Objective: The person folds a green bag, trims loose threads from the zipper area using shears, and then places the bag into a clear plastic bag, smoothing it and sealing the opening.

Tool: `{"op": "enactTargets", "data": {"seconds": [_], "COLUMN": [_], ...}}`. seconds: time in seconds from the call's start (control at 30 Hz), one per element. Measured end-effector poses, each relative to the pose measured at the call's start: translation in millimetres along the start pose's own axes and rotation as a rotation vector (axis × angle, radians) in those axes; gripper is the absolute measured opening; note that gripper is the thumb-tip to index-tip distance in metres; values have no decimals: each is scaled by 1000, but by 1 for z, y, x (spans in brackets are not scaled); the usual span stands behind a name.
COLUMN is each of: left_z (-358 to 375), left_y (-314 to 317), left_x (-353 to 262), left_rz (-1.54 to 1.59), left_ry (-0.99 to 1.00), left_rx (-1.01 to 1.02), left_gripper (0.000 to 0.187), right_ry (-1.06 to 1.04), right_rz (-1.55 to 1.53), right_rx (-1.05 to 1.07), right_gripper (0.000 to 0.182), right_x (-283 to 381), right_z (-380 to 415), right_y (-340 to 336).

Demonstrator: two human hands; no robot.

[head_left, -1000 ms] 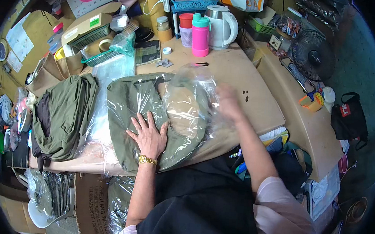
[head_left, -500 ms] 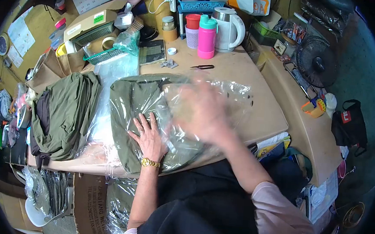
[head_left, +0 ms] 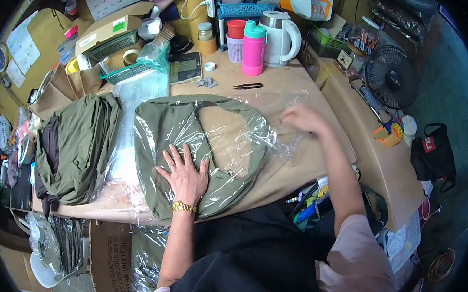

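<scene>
An olive-green fabric bag (head_left: pixel 159 162) with a wide looped strap lies flat inside a clear plastic bag (head_left: pixel 229 140) on the table. My left hand (head_left: pixel 185 178), a gold watch at its wrist, rests on it with fingers spread, pressing the plastic. At the plastic's right end is my right hand (head_left: pixel 304 118), its fingers drawn together at the film; the fingertips are slightly blurred. To the left sits a pile of olive-green fabric bags (head_left: pixel 79 146) with dark parts. Clear plastic sheets (head_left: pixel 128 149) lie between the pile and the wrapped bag.
Small black snips (head_left: pixel 248 85), a white tape roll (head_left: pixel 210 67), a pink bottle (head_left: pixel 254 50) and a kettle (head_left: pixel 277 38) stand or lie toward the back. A fan (head_left: pixel 393 76) is at right. Below the table's front edge is a cardboard box (head_left: pixel 109 256).
My right hand has swept right, from over the strap loop to the plastic's right end. The strap loop now shows plainly. My left hand stays on the bag.
</scene>
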State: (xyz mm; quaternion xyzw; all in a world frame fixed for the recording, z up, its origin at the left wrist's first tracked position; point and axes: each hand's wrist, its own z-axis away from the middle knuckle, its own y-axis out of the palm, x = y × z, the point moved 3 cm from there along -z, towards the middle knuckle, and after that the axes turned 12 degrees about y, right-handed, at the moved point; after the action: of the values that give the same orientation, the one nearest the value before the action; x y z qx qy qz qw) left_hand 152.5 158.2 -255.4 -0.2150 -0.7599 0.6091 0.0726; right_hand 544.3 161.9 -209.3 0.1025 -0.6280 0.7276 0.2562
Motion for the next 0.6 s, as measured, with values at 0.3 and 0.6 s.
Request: {"op": "enactTargets", "data": {"seconds": [0.3, 0.6], "left_z": [-1, -1], "left_y": [-3, -2], "left_x": [0, -1], "left_rz": [-11, -5], "left_ry": [-10, -6], "left_rx": [27, 3], "left_gripper": [76, 77], "right_ry": [-33, 679], "right_rz": [-662, -210], "right_rx": [-2, -585], "right_gripper": [60, 22], "right_x": [15, -109], "right_z": [13, 152], "right_y": [-35, -44]}}
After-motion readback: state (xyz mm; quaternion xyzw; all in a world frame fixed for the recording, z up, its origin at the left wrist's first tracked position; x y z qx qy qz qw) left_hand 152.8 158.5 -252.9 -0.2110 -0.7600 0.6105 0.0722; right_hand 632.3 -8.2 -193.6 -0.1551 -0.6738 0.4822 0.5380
